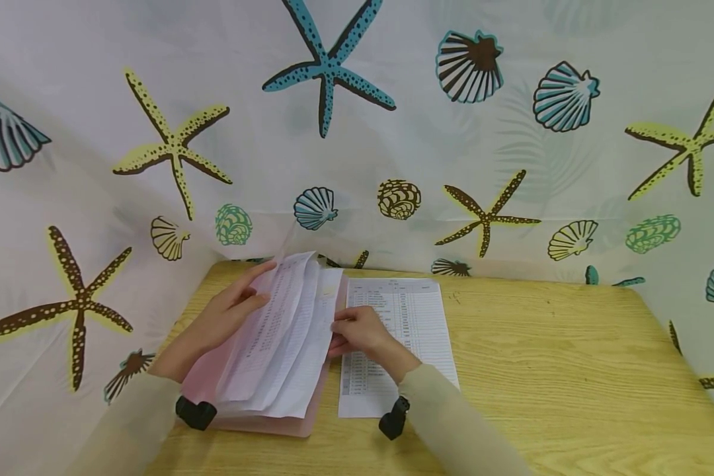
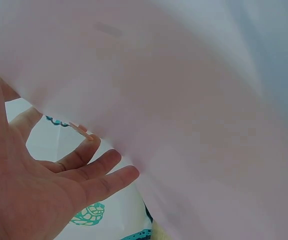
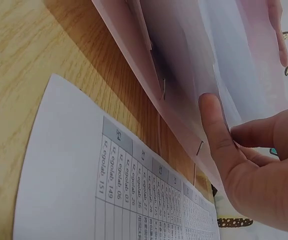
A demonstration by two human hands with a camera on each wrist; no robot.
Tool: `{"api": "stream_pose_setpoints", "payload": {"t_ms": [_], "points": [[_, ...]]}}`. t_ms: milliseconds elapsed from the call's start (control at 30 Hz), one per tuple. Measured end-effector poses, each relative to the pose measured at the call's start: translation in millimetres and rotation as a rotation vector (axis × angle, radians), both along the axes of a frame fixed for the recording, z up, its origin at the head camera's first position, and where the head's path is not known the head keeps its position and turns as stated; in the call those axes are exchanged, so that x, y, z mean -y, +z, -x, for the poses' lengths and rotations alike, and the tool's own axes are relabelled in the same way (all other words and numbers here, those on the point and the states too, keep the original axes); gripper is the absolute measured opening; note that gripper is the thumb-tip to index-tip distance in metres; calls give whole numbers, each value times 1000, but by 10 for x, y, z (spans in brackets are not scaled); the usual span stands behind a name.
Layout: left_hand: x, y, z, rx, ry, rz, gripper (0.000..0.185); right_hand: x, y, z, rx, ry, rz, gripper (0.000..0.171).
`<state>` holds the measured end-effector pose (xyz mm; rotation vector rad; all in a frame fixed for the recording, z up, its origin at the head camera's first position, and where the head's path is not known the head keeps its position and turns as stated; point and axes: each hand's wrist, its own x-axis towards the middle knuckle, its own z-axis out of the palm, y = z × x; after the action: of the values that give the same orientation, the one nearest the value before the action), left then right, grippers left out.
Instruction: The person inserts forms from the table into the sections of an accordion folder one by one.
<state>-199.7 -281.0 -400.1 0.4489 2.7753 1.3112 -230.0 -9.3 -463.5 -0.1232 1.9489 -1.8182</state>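
Note:
A pink folder [image 1: 288,426] stands open on the table's left side, with several printed sheets [image 1: 274,330] fanned up inside it. My left hand [image 1: 229,314] props the raised leaves from the left with fairly straight fingers; in the left wrist view, its fingertips [image 2: 129,172] touch the edge of a blurred pinkish leaf [image 2: 184,115]. At the right edge of the stack, my right hand [image 1: 363,329] pinches a white sheet [image 3: 184,50] between thumb and finger. Beside the folder lies a loose printed table sheet [image 1: 393,390], partly under my right hand and wrist.
The wooden table [image 1: 541,370] extends to the right. A white curtain [image 1: 393,145] printed with starfish and shells surrounds the back and sides. Black wrist devices [image 1: 196,412] sit on both sleeves.

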Motion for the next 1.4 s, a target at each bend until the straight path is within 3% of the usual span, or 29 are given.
{"api": "stream_pose_setpoints", "payload": {"t_ms": [833, 1400], "points": [[-3, -13, 1, -6, -8, -9, 61, 189, -28, -25, 78, -49, 109, 28], [3, 5, 7, -20, -4, -1, 60, 368, -70, -17, 62, -82, 134, 29]]}}
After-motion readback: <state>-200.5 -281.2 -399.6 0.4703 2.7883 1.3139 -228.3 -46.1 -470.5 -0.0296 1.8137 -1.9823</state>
